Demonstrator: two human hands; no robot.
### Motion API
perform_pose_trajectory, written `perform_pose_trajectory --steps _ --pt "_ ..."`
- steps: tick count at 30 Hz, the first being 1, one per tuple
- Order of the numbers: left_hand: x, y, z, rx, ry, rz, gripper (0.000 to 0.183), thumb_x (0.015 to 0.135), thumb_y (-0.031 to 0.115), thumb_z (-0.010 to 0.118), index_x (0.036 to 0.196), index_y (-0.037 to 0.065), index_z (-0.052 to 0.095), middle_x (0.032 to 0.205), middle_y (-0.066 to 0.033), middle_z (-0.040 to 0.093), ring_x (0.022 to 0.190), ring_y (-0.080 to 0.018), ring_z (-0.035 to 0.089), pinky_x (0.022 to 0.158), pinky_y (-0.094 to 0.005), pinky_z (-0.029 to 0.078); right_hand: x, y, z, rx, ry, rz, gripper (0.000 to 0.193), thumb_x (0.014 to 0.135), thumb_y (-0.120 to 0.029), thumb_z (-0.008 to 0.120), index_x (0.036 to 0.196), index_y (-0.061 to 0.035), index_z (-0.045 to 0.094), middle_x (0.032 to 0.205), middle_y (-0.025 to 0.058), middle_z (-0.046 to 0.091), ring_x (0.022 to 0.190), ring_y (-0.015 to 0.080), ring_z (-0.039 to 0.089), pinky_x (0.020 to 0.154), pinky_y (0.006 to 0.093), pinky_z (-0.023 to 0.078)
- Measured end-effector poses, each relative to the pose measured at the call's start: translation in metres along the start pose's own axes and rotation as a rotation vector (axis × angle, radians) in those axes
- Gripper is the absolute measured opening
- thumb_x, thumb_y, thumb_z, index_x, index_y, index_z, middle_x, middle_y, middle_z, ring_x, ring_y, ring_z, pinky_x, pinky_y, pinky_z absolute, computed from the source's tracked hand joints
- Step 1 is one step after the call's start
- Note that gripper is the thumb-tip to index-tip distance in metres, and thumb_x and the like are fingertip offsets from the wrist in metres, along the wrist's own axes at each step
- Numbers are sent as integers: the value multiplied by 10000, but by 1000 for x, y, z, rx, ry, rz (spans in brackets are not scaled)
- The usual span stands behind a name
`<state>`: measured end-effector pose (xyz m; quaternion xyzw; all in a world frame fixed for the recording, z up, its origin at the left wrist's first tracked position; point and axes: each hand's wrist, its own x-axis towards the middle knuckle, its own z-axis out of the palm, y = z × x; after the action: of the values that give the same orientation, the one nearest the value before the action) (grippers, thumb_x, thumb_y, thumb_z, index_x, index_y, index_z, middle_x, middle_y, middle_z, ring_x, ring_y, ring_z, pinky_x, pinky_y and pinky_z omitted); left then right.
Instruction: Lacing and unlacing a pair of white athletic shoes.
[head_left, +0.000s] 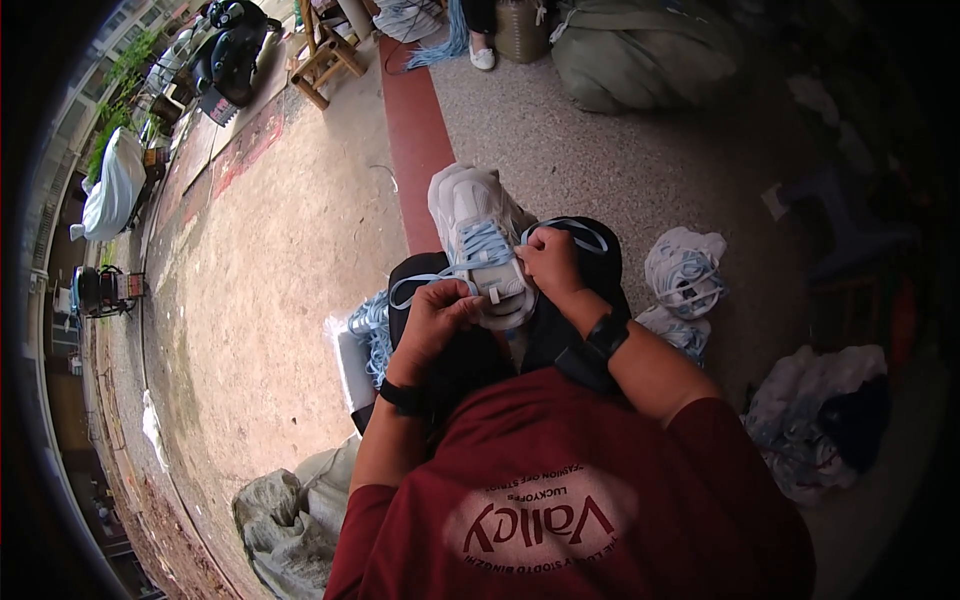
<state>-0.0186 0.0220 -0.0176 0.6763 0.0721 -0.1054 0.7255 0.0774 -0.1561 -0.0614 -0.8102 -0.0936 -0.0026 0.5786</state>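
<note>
A pale grey-white sneaker upper [462, 203] rests at my knees, its toe pointing away from me. Light blue shoelace [485, 245] crosses its front in several rows, and a loose end runs out to each side. At the left of the opening my left hand [436, 318] is closed, thumb and fingers pinching the lace, which loops out over my left knee. My right hand [553, 263] pinches the lace at the opening's right edge, with another blue loop over my right knee. The fingertips partly hide the lace ends and eyelets.
Bundles of white uppers with blue laces [685, 272] lie to my right. Blue laces [372, 335] hang over a white box by my left leg. Sacks [640, 55] stand ahead and at lower left. Another person's shoe [482, 58], a wooden chair [325, 65] and a motorbike [228, 60] are farther off.
</note>
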Motion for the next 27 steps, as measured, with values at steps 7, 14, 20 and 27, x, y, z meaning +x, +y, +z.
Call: perform_pose_trajectory --steps 7,14,20,27 --pt "27 10 35 634 68 345 112 809 67 609 762 -21 559 598 -50 525 565 -122 529 536 -271 419 -12 -11 -4 -189 1 -226 182 729 -111 650 666 15 536 640 193 561 636 362 579 558 419 451" --pt "42 -5 45 828 212 497 86 783 80 583 783 -4 562 738 -201 581 712 -393 570 607 -404 459 -26 -15 -11 -354 -120 -331 107 770 -27 543 867 19 541 803 223 531 769 399 543 652 432 457" --pt "52 -7 52 1064 215 530 74 757 93 594 757 26 563 755 -164 594 693 -346 597 601 -402 484 -22 4 -2 -260 -14 -362 61 785 -61 556 786 -4 536 763 212 539 721 382 552 624 439 455" --pt "13 16 12 1050 153 313 64 725 58 604 778 22 595 651 -144 594 620 -273 611 555 -355 472 -17 -16 -20 -256 -140 -213 96 744 -78 613 698 -22 550 680 191 550 690 371 562 595 417 453"
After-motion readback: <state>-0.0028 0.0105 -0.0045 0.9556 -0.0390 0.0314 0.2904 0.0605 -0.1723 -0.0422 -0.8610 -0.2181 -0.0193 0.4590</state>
